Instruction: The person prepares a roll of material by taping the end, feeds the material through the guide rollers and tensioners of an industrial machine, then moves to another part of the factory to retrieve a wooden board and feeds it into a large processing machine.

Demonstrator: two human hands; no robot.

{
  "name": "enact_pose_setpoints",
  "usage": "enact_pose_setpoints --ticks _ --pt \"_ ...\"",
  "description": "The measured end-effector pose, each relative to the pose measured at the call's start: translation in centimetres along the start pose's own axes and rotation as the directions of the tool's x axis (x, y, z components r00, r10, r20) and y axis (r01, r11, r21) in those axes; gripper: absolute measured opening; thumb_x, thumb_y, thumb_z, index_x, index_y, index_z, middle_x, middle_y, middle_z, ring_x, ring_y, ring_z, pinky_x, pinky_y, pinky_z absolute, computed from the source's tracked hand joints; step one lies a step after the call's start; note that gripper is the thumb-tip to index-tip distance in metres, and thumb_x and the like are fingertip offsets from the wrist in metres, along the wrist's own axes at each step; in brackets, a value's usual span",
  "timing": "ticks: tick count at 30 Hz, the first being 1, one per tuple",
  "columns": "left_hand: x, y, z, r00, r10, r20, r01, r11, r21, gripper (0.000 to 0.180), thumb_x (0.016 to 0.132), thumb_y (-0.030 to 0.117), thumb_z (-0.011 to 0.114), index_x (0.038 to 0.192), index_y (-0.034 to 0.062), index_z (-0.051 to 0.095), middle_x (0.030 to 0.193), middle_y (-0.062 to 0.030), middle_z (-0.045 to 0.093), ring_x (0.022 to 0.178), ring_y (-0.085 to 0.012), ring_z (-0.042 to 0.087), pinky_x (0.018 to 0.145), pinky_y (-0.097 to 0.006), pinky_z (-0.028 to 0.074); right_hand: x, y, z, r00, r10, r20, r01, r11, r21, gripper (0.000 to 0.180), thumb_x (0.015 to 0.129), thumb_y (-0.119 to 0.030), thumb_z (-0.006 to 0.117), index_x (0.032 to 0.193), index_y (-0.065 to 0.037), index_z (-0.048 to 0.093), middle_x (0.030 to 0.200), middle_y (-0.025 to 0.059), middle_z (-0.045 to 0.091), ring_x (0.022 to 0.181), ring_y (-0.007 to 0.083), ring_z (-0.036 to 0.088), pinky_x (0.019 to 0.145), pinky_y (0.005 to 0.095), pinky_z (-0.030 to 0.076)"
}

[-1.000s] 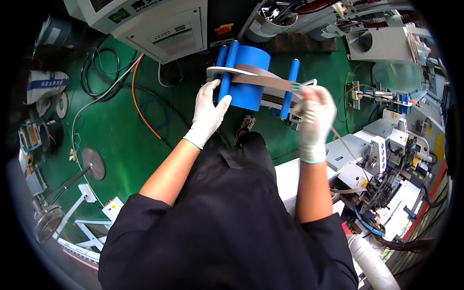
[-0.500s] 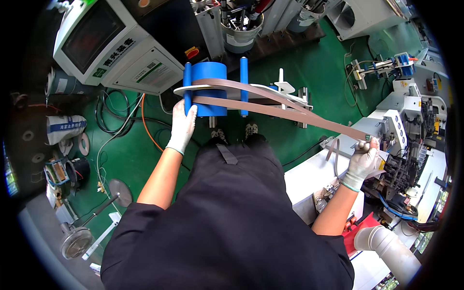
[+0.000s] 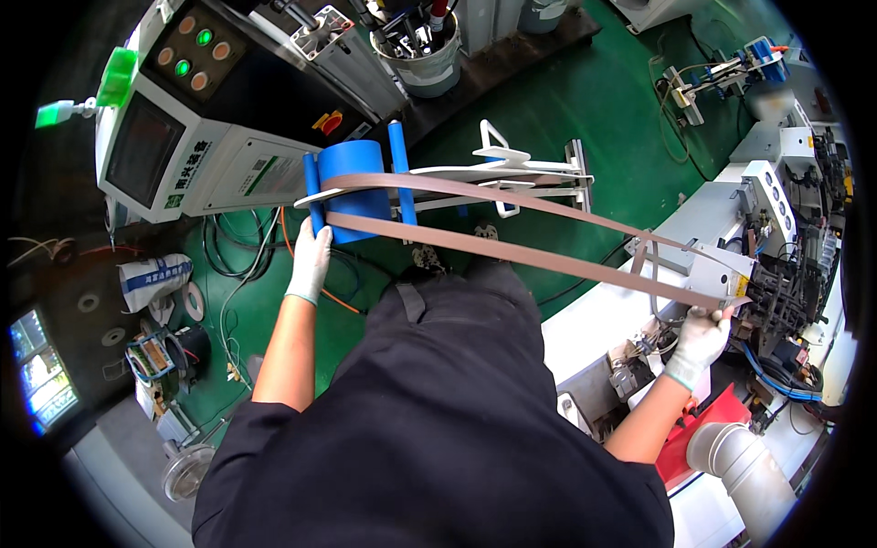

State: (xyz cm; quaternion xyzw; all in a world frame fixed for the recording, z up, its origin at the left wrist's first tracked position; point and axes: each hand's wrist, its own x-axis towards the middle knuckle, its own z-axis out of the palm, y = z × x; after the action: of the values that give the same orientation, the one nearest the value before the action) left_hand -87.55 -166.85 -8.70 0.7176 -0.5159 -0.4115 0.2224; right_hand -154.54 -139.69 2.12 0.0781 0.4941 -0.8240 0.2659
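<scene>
A flat brown band (image 3: 512, 247) runs across the view from a blue drum (image 3: 352, 187) on a white rack. My left hand (image 3: 309, 265), in a pale glove, is closed at the lower end of a slim blue post (image 3: 312, 194), close to where the band meets the drum. Part of its fingers is hidden. On the right, my gloved right hand (image 3: 699, 345) pinches the near run of the band at its end, beside a machine. A second run of band passes above, toward the same machine.
A second blue post (image 3: 402, 173) rises from the white rack (image 3: 539, 173). At the left stands a control cabinet (image 3: 206, 173) with lit buttons; cables (image 3: 237, 256) lie on the green floor. A metal bucket (image 3: 422, 68) of tools is ahead. A white pipe (image 3: 740, 466) sits lower right.
The view has shifted. My right hand has moved right and nearer with the band's end, and the two runs now spread wider apart. My left hand stays at the blue post.
</scene>
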Motion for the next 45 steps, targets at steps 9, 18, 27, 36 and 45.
enact_pose_setpoints --ticks 9,18,27,36,45 --pt "2.0 4.4 -1.7 0.942 -0.062 0.329 0.103 0.988 -0.11 0.072 0.079 0.002 0.055 0.148 -0.0019 0.038 0.097 -0.0042 0.061 0.078 -0.0127 0.056 0.071 -0.027 0.049 1.5 7.6 -3.7 0.937 0.215 -0.274 -0.226 0.974 -0.007 0.01 0.105 -0.021 0.049 0.098 -0.019 0.055 0.068 -0.0085 0.056 0.059 0.0083 0.053 0.058 0.0255 0.043" --pt "1.9 6.2 -1.8 0.919 -0.223 0.324 0.236 0.972 0.0 0.078 0.079 -0.001 0.055 0.154 -0.002 0.032 0.126 -0.0114 0.062 0.108 -0.0199 0.064 0.097 -0.032 0.05 12.5 24.1 -2.6 0.814 0.467 -0.346 -0.414 0.884 0.218 0.017 0.104 -0.023 0.052 0.088 -0.023 0.058 0.066 -0.006 0.058 0.061 0.0121 0.06 0.056 0.0292 0.05" --pt "0.7 5.2 -1.3 0.962 -0.215 0.167 0.214 0.976 0.027 0.071 0.078 -0.001 0.054 0.148 -0.0019 0.04 0.112 -0.006 0.063 0.084 -0.0115 0.057 0.075 -0.025 0.048 7.2 33.2 4.4 0.782 0.6 -0.17 -0.624 0.755 -0.202 0.024 0.102 -0.026 0.049 0.118 -0.012 0.059 0.103 0.0055 0.069 0.089 0.0233 0.068 0.072 0.0349 0.057" --pt "-0.2 5.9 -0.6 0.982 -0.161 0.101 0.154 0.986 0.068 0.071 0.08 0.0 0.053 0.149 -0.0023 0.039 0.111 -0.0069 0.063 0.089 -0.0142 0.059 0.081 -0.026 0.049 -6.7 34.1 7.7 0.742 0.534 0.405 -0.027 0.627 -0.778 0.024 0.089 -0.005 0.064 0.112 -0.003 0.066 0.105 0.012 0.068 0.1 0.0283 0.065 0.09 0.0378 0.053" --pt "1.6 8.2 -1.4 0.919 -0.226 0.322 0.126 0.944 0.305 0.079 0.074 -0.006 0.054 0.149 -0.0059 0.028 0.118 -0.0163 0.063 0.093 -0.021 0.064 0.081 -0.03 0.054 -7.6 32.3 14.4 0.394 0.582 0.712 0.721 0.285 -0.632 0.017 0.099 -0.017 0.053 0.096 -0.003 0.063 0.093 0.0138 0.066 0.091 0.0338 0.065 0.083 0.0431 0.052"
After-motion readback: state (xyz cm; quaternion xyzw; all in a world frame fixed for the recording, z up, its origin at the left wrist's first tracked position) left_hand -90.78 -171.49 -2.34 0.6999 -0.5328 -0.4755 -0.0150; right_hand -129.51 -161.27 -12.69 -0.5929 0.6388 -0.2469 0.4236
